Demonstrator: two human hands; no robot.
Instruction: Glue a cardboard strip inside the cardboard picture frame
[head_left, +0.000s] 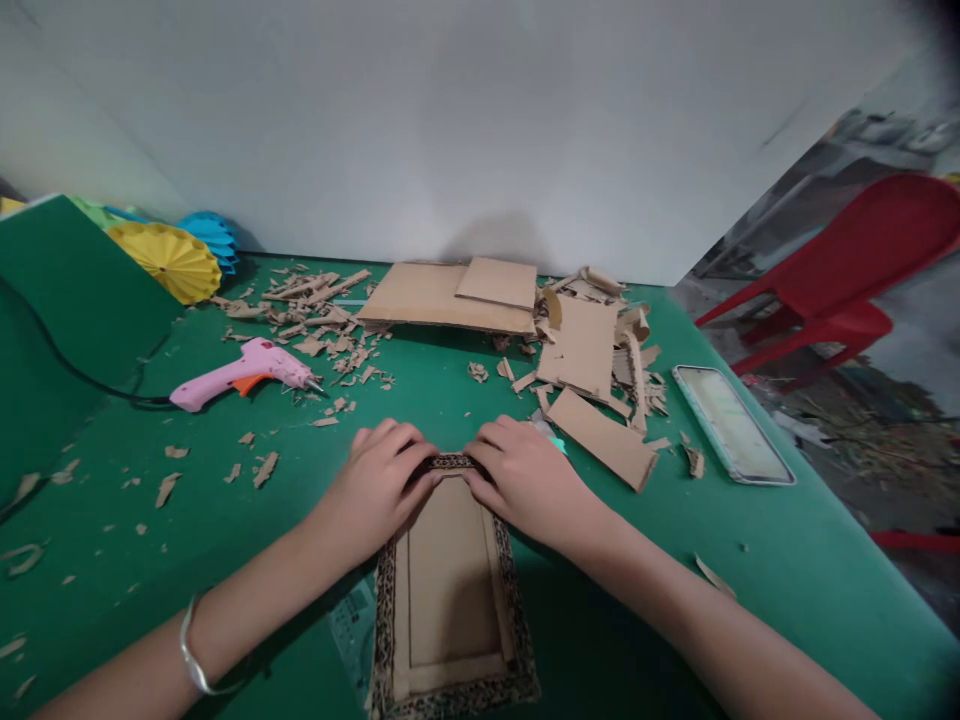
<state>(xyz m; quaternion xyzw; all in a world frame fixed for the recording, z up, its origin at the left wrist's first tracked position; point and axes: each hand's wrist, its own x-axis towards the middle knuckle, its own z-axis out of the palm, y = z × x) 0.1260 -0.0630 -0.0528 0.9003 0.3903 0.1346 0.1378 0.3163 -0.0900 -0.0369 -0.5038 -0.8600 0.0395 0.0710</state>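
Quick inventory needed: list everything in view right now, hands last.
cardboard frame: one, brown with patterned border, near centre
glue gun: one, pink, left
cardboard sheets: several, brown, far centre
cardboard scraps: many, brown, scattered
phone: one, right
paper fans: several, yellow, blue and green, far left
chair: one, red, beyond the table
table: one, green
left hand: on frame's top edge
right hand: on frame's top edge

Left hand, right hand pressing top edge of cardboard frame.
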